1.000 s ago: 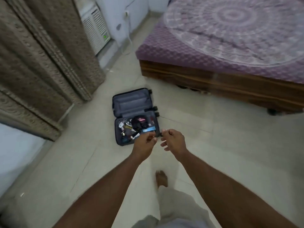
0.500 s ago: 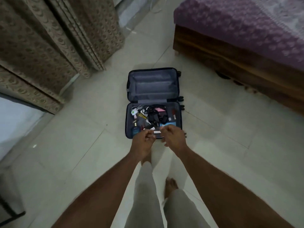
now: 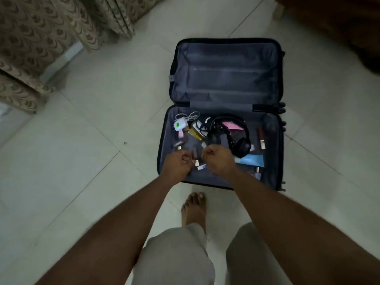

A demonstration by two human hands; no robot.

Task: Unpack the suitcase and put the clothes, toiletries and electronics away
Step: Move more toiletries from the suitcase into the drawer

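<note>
A patterned curtain [image 3: 61, 38] hangs at the far left over the pale tiled floor [image 3: 82, 140]. The open suitcase [image 3: 224, 177] lies flat on the floor right of centre, its long axis running away from the person, its far half bare and its near half strewn with small items. In that half, from the left: a white charger [image 3: 179, 124] with its coiled cable, black headphones [image 3: 236, 136], a blue tube [image 3: 251, 160] and a dark red tube [image 3: 261, 136]. Both hands hover above the near edge. The left hand [image 3: 177, 164] has loosely curled fingers; whether it pinches anything cannot be told. The right hand [image 3: 220, 159] is likewise curled, seemingly holding nothing. The toiletries lie directly beneath both; the headphones sit just beyond the right hand, probably its easier reach.
</note>
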